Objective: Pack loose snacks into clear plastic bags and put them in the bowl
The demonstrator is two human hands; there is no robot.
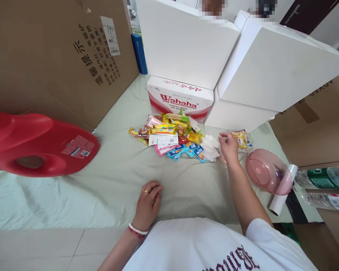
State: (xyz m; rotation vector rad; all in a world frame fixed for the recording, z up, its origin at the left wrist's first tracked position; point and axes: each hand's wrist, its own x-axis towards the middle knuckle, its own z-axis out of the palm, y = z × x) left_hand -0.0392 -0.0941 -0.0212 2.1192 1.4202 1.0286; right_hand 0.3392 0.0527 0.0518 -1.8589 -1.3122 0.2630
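My left hand point(149, 201), with a ring and a beaded bracelet, rests on the pale green cloth near my body. Its fingers are loosely curled together and nothing shows in them. My right hand point(228, 146) is further forward, its fingers bent inward; whatever they may hold is too small to make out. Just left of it lies a crumpled clear plastic bag point(210, 146), beside a heap of packaged snacks. Blue packets point(183, 151), a white packet point(163, 140) and a yellow snack bar point(163, 130) are in the heap. Right of my right hand sits a clear bag of yellow snacks point(242, 140).
A red jug point(59, 146) lies at the left by a large cardboard box point(59, 49). Behind the snacks stand a Wahaha carton point(180, 98) and white boxes point(285, 64). On the right are a pink bowl point(264, 169), a white roll point(278, 203) and plastic bottles point(323, 178).
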